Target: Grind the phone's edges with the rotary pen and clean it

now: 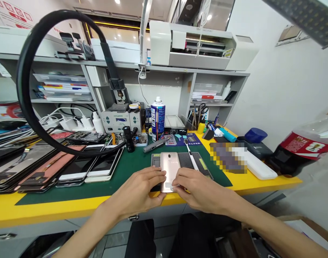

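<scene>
A pale gold smartphone (pixel 170 166) lies back side up near the table's front edge, its camera end pointing away from me. Along its left edge rest the fingers of my left hand (pixel 142 188), with the thumb at the lower left corner, gripping it. My right hand (pixel 197 188) is closed in a pinch over the phone's lower right part. A small whitish piece (pixel 175 187) shows at those fingertips; its kind is unclear. Beside it, a pale grey label (pixel 168 185) sits on the phone's back. Beneath the phone is a dark perforated mat (pixel 185 159), with a white toothbrush (pixel 191 154) lying on it.
Stacked phone screens (pixel 99 163) cover the left of the green mat (pixel 137 165). Behind stand a blue spray can (pixel 158 120), a black flashlight (pixel 129 139) and a soldering station (pixel 122 121). A black hose (pixel 21 82) arches at left. A cola bottle (pixel 300 147) is at right.
</scene>
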`<state>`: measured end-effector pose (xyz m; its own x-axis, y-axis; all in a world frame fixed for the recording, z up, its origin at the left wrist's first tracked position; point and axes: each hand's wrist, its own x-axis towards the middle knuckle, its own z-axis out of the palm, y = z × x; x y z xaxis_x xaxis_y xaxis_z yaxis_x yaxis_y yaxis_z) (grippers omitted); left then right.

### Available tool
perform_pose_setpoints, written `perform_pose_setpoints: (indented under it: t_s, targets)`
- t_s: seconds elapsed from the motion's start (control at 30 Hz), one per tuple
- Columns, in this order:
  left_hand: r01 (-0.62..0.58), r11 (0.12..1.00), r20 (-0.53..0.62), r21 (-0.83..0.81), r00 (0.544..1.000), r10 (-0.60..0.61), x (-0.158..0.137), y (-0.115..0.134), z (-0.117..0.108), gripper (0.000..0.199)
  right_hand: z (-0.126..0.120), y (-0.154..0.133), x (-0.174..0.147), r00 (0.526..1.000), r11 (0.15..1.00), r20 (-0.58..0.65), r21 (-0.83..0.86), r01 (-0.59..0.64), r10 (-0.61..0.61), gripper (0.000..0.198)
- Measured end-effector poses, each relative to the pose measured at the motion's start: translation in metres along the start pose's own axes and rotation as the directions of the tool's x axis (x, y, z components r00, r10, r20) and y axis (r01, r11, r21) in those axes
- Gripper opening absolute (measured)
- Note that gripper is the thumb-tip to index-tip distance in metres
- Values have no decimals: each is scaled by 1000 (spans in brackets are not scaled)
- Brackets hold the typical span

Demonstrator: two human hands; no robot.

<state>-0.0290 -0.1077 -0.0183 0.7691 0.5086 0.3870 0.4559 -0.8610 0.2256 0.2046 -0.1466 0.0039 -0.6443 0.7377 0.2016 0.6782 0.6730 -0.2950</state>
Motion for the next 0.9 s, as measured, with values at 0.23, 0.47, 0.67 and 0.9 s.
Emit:
perform_pose_setpoints:
  t_s: [0.23, 0.47, 0.67, 0.9]
  targets:
    - [-37, 999, -32, 2, 999, 37, -1, -5, 4, 40, 0, -7, 3, 1000, 995, 31, -102, -4, 7, 24]
    - [-50, 999, -53, -3, 997, 49, -2, -9, 5, 40, -3, -11, 8, 999, 983, 53, -184, 24, -14, 23]
    - [-61, 998, -76, -18, 995, 60, -1, -13, 8, 40, -3, -12, 7, 999, 976, 43, -219, 14, -4, 17]
    - [-67, 997, -85, -27, 994, 64, -4, -15, 8, 42, -3, -10, 4, 997, 974, 83, -227, 24, -5, 18]
